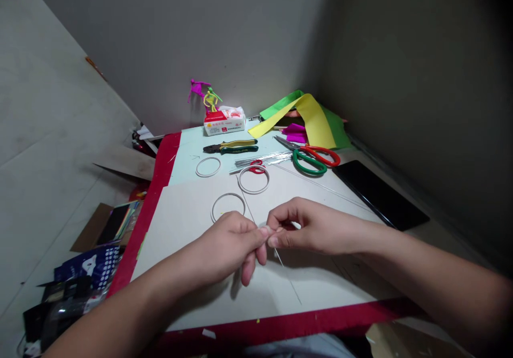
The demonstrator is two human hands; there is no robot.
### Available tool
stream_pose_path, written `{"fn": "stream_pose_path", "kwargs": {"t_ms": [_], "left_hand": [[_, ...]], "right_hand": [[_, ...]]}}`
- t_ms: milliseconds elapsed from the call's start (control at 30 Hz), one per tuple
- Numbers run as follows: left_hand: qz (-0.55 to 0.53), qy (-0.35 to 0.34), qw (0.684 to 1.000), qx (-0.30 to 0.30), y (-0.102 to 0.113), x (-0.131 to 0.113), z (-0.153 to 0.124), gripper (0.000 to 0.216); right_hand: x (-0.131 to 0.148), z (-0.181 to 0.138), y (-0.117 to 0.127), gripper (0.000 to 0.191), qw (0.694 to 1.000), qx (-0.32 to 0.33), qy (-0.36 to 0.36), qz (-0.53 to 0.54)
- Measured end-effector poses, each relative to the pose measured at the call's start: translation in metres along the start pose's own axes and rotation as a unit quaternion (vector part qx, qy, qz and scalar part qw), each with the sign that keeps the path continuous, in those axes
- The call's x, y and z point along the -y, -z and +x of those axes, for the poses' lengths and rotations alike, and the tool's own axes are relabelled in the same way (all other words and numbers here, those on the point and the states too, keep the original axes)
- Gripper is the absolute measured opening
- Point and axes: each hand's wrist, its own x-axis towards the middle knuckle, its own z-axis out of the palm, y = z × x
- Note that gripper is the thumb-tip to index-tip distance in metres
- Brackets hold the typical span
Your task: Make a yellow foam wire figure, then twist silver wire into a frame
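Over the middle of the work board, my left hand [236, 238] and my right hand [298, 224] meet, thumbs and fingers pinched together at the fingertips. A thin wire [279, 256] runs between them, one end slanting away past the rolls and the other toward the table's front edge. Something pale shows at the pinched fingertips, too small to make out. Just beyond my left hand lies a narrow white ring-shaped roll [228, 196]; another roll [254, 191] lies behind it and a third ring [208, 174] farther left.
Pliers [232, 146], a bundle of thin wires [276, 157], small red-handled scissors [257, 162] and large red-and-green-handled scissors [310, 168] lie behind. A black phone-like slab [377, 192] lies right. At the back stand a small box [225, 125], wire figures [211, 100] and yellow paper [316, 115].
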Motion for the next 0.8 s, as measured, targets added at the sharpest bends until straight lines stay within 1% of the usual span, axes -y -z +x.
{"fn": "stream_pose_path", "kwargs": {"t_ms": [67,133,233,300,333,367,433,500,567,600,633,667,700,733,767,800], "left_hand": [[-0.018,-0.001,1.000,0.024,0.004,-0.003,-0.001,0.044],[-0.043,-0.002,0.998,0.043,0.007,-0.006,-0.002,0.044],[-0.067,0.007,0.996,0.057,0.011,-0.010,-0.001,0.044],[-0.074,0.015,0.995,0.061,0.014,-0.011,0.001,0.044],[-0.082,0.020,0.995,0.061,0.015,-0.011,0.002,0.045],[-0.094,0.028,0.993,0.063,0.015,-0.011,0.003,0.045],[-0.121,0.041,0.990,0.065,0.017,-0.010,0.005,0.044],[-0.141,0.047,0.986,0.070,0.019,-0.009,0.006,0.043],[-0.150,0.044,0.985,0.074,0.021,-0.009,0.006,0.043],[-0.150,0.040,0.985,0.073,0.021,-0.010,0.006,0.043],[-0.147,0.035,0.986,0.068,0.022,-0.011,0.006,0.043],[-0.140,0.028,0.988,0.059,0.023,-0.011,0.005,0.044],[-0.128,0.019,0.990,0.049,0.024,-0.012,0.004,0.044],[-0.111,0.009,0.993,0.037,0.024,-0.012,0.004,0.044],[-0.091,-0.001,0.995,0.027,0.024,-0.012,0.003,0.044],[-0.070,-0.011,0.997,0.021,0.024,-0.012,0.002,0.044]], "right_hand": [[0.001,0.001,-0.006,0.019,0.999,-0.025,0.020,-0.040],[0.002,0.000,-0.011,0.015,0.992,-0.056,0.058,-0.097],[0.003,-0.002,-0.016,0.012,0.974,-0.110,0.113,-0.161],[0.002,-0.003,-0.018,0.010,0.952,-0.146,0.159,-0.217],[0.002,-0.003,-0.020,0.010,0.932,-0.166,0.190,-0.259],[0.001,-0.004,-0.021,0.011,0.906,-0.188,0.222,-0.307],[-0.002,-0.004,-0.024,0.016,0.839,-0.238,0.276,-0.404],[-0.005,-0.005,-0.026,0.021,0.768,-0.279,0.311,-0.486],[-0.009,-0.004,-0.029,0.023,0.695,-0.300,0.348,-0.553],[-0.011,-0.003,-0.029,0.022,0.665,-0.306,0.365,-0.575],[-0.012,-0.002,-0.030,0.020,0.644,-0.312,0.379,-0.587],[-0.013,-0.001,-0.030,0.018,0.635,-0.319,0.384,-0.590],[-0.013,0.001,-0.030,0.017,0.641,-0.330,0.378,-0.582],[-0.012,0.002,-0.029,0.017,0.661,-0.339,0.361,-0.564],[-0.010,0.003,-0.028,0.018,0.696,-0.338,0.337,-0.536],[-0.006,0.003,-0.026,0.018,0.744,-0.326,0.305,-0.497]]}}
